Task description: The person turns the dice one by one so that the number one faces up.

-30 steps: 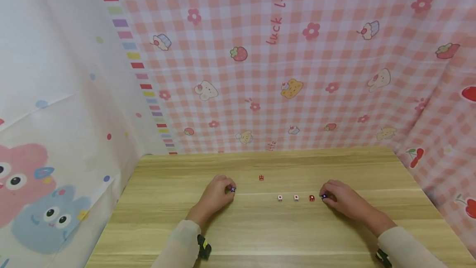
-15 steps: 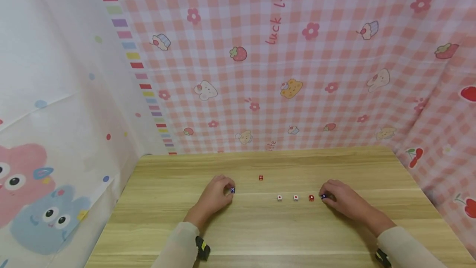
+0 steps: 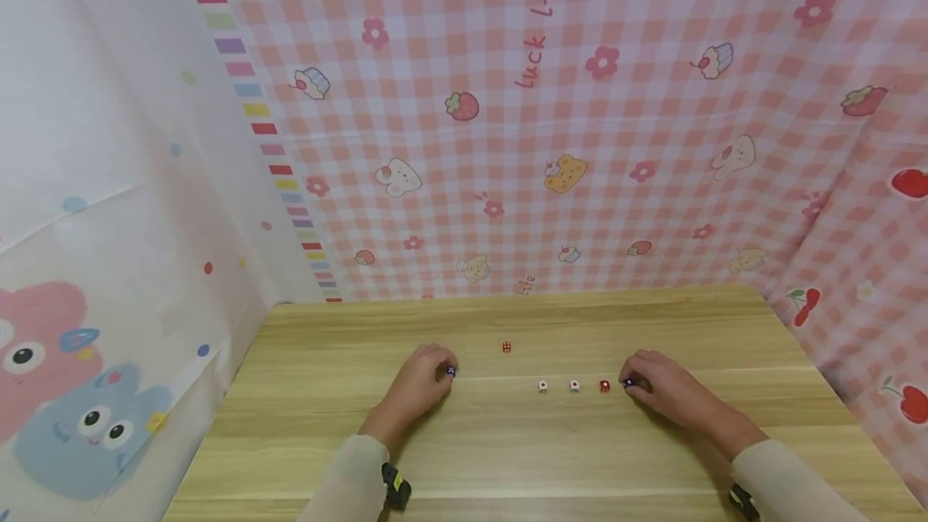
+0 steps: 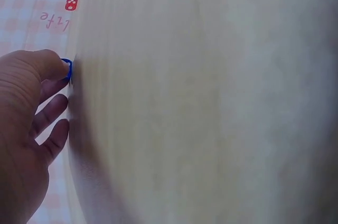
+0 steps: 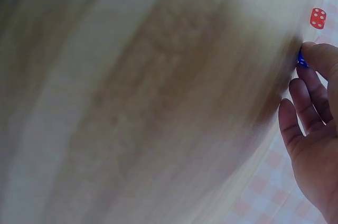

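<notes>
My left hand (image 3: pixel 419 383) pinches a blue die (image 3: pixel 451 371) between thumb and finger at the left of the table; in the left wrist view only an edge of that blue die (image 4: pixel 69 69) shows past the thumb. On the right, my right hand (image 3: pixel 669 390) pinches another blue die (image 3: pixel 627 383), low over the wood. This die stands at the right end of a row, close beside a red die (image 3: pixel 605 386). Two white dice, a nearer one (image 3: pixel 574 386) and a farther-left one (image 3: pixel 543 386), continue the row with red dots facing up.
A second red die (image 3: pixel 507 347) lies alone farther back, between the hands. The wooden table (image 3: pixel 464 457) ends at a pink checked cloth (image 3: pixel 507 143) hung behind it. A white cloth (image 3: pixel 123 143) with cartoon prints hangs on the left.
The head view has shifted very slightly. Both hands keep their pinch on the blue dice, nearly still, and the dice on the table stay where they were.
</notes>
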Tool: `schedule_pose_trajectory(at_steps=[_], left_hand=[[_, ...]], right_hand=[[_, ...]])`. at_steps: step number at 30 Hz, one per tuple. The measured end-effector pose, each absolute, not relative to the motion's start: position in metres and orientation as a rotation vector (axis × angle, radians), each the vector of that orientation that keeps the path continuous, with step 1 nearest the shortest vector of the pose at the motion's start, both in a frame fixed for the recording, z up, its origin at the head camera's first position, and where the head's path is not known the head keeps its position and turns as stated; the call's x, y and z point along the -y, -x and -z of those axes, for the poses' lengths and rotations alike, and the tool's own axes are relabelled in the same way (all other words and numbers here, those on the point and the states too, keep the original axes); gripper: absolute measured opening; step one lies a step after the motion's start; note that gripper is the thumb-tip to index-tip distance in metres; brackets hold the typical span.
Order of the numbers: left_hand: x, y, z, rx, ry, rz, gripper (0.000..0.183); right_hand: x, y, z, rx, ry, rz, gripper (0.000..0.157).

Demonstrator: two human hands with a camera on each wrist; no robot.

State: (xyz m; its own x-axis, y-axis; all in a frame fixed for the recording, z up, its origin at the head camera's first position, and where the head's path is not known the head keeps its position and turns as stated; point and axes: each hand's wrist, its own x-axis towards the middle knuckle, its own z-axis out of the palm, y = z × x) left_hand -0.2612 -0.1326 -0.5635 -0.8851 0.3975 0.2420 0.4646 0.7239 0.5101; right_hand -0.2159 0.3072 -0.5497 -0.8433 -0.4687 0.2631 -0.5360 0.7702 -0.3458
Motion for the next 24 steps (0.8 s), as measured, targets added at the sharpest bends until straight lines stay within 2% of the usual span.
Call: schedule_pose_trajectory(at_steps=[12,24], left_hand=[[0.1295,0.2568,0.5597,2.793,0.708,0.79,0.016],[0.1232,0.2546,0.5551,2.771,0.823,0.636,0.015]], right_hand=[[-0.3071,0.2146,0.5507,2.758,-0.831,-0.632,0.023],[-0.308,0.2153,0.5524,2.765,-0.824,-0.635,0.023]])
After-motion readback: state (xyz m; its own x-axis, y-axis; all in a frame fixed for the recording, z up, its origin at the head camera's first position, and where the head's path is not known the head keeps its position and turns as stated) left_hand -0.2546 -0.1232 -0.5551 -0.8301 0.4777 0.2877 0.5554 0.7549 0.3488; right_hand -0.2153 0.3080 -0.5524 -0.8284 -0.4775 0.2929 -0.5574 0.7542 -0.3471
